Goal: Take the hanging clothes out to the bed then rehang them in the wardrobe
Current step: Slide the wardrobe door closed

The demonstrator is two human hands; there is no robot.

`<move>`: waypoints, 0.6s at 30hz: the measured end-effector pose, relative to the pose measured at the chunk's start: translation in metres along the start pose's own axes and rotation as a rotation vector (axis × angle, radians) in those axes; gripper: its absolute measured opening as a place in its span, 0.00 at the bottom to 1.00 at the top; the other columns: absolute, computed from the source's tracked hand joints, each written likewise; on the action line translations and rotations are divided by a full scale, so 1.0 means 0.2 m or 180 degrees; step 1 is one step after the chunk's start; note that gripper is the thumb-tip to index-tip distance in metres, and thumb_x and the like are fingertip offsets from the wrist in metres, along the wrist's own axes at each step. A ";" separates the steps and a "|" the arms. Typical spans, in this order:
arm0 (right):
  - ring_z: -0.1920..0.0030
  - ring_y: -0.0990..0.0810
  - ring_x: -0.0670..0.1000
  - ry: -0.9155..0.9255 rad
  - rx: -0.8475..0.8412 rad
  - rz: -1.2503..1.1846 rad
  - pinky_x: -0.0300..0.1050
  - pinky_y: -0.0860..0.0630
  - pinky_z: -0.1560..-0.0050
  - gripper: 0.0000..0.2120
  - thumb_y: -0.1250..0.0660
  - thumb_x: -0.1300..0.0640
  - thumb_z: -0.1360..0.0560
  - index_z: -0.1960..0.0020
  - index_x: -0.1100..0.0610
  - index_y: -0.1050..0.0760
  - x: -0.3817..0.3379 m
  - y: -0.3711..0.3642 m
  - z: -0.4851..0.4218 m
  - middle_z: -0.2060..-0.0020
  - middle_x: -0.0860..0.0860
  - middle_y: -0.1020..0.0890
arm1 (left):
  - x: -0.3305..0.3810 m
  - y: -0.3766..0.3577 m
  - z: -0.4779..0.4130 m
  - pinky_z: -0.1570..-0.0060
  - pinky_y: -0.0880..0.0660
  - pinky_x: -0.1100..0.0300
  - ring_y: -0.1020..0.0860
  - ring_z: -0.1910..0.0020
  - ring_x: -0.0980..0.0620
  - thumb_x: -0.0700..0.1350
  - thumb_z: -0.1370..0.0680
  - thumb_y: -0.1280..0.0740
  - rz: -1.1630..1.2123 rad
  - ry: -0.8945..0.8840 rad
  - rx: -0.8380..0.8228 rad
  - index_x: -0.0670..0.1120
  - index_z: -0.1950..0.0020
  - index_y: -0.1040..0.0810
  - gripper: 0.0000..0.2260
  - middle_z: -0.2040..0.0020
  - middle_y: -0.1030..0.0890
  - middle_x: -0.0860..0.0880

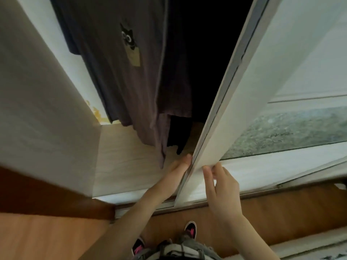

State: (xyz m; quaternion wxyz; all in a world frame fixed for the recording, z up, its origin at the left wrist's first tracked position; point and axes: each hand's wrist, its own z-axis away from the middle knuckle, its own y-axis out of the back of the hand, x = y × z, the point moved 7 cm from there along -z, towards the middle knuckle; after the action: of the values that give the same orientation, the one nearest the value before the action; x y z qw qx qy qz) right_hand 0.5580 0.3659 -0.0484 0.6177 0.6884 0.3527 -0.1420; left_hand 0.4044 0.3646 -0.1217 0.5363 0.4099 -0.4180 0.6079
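Nearest, pink-and-black shoes (pixel 191 229) are standing on the wooden floor (pixel 47 239). Above them, the right hand (pixel 223 192) is pinching the front face of the white sliding door (pixel 249 102), while the left hand (pixel 178 169) is curling its fingers around that door's edge from the wardrobe side. Farther in, a grey T-shirt (pixel 120 72) is hanging inside the wardrobe (pixel 120 156), beside darker clothes.
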 end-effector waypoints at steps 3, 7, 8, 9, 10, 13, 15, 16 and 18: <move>0.62 0.19 0.50 0.0285 -0.0199 0.0112 0.44 0.28 0.66 0.29 0.60 0.34 0.23 0.53 0.52 0.27 -0.16 -0.13 0.02 0.62 0.47 0.18 | 0.17 0.12 0.27 0.48 0.30 0.76 0.23 0.49 0.71 0.48 0.16 0.46 -0.0500 -0.0169 0.0363 0.57 0.45 0.23 0.12 0.50 0.17 0.60; 0.75 0.23 0.54 0.0793 -0.0342 0.0293 0.42 0.35 0.75 0.28 0.57 0.37 0.21 0.59 0.55 0.28 -0.37 -0.28 0.05 0.73 0.50 0.22 | 0.21 0.50 0.51 0.41 0.24 0.51 0.20 0.45 0.53 0.52 0.21 0.39 -0.0526 -0.0669 0.1381 0.50 0.39 0.22 0.14 0.45 0.18 0.50; 0.78 0.24 0.55 0.0962 -0.0351 0.0371 0.41 0.38 0.77 0.25 0.53 0.40 0.20 0.61 0.56 0.29 -0.42 -0.32 0.06 0.75 0.50 0.23 | 0.23 0.59 0.60 0.41 0.25 0.54 0.21 0.43 0.53 0.52 0.23 0.39 -0.0504 -0.0819 0.1700 0.51 0.39 0.22 0.15 0.44 0.18 0.51; 0.79 0.26 0.55 0.1141 -0.0352 0.0438 0.39 0.41 0.78 0.23 0.51 0.43 0.20 0.63 0.57 0.29 -0.47 -0.35 0.07 0.77 0.51 0.25 | 0.30 0.67 0.71 0.41 0.26 0.57 0.21 0.41 0.52 0.51 0.23 0.39 -0.0547 -0.0964 0.1972 0.51 0.38 0.23 0.16 0.43 0.19 0.52; 0.81 0.27 0.56 0.1327 -0.0370 0.0535 0.38 0.44 0.79 0.23 0.50 0.45 0.20 0.64 0.58 0.29 -0.52 -0.39 0.08 0.77 0.52 0.26 | 0.35 0.73 0.82 0.41 0.26 0.58 0.22 0.40 0.51 0.50 0.23 0.39 -0.0616 -0.1154 0.2167 0.49 0.37 0.23 0.16 0.42 0.20 0.51; 0.83 0.28 0.56 0.1911 -0.0368 0.0863 0.38 0.44 0.81 0.24 0.52 0.51 0.19 0.65 0.61 0.27 -0.68 -0.50 0.12 0.78 0.54 0.27 | 0.49 0.92 1.13 0.39 0.26 0.55 0.23 0.38 0.50 0.46 0.21 0.40 -0.1063 -0.1640 0.2986 0.44 0.35 0.25 0.16 0.40 0.21 0.49; 0.84 0.29 0.56 0.2064 -0.0358 0.0822 0.40 0.42 0.83 0.24 0.51 0.52 0.19 0.67 0.62 0.28 -0.76 -0.57 0.13 0.80 0.55 0.28 | 0.53 1.02 1.33 0.39 0.26 0.52 0.23 0.38 0.49 0.44 0.21 0.40 -0.1409 -0.1900 0.3787 0.44 0.36 0.26 0.14 0.40 0.22 0.48; 0.85 0.29 0.56 0.2148 -0.0395 0.0852 0.39 0.43 0.82 0.25 0.52 0.53 0.18 0.67 0.62 0.27 -0.80 -0.60 0.15 0.80 0.54 0.28 | 0.53 1.07 1.42 0.40 0.25 0.51 0.24 0.39 0.49 0.44 0.21 0.39 -0.1479 -0.2003 0.4250 0.46 0.37 0.27 0.13 0.41 0.23 0.47; 0.86 0.30 0.55 0.2311 -0.0459 0.0912 0.38 0.43 0.82 0.24 0.51 0.54 0.19 0.67 0.61 0.27 -0.88 -0.67 0.17 0.82 0.54 0.29 | 0.50 1.17 1.57 0.39 0.26 0.48 0.24 0.39 0.47 0.45 0.21 0.38 -0.1392 -0.2065 0.5068 0.48 0.36 0.30 0.13 0.40 0.25 0.44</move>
State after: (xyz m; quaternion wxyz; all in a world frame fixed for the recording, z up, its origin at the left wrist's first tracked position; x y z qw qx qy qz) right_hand 0.3531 0.2773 -0.0443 0.5130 0.6910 0.4576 0.2234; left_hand 0.1779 0.0800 0.0567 0.0513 0.8843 0.0851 0.4562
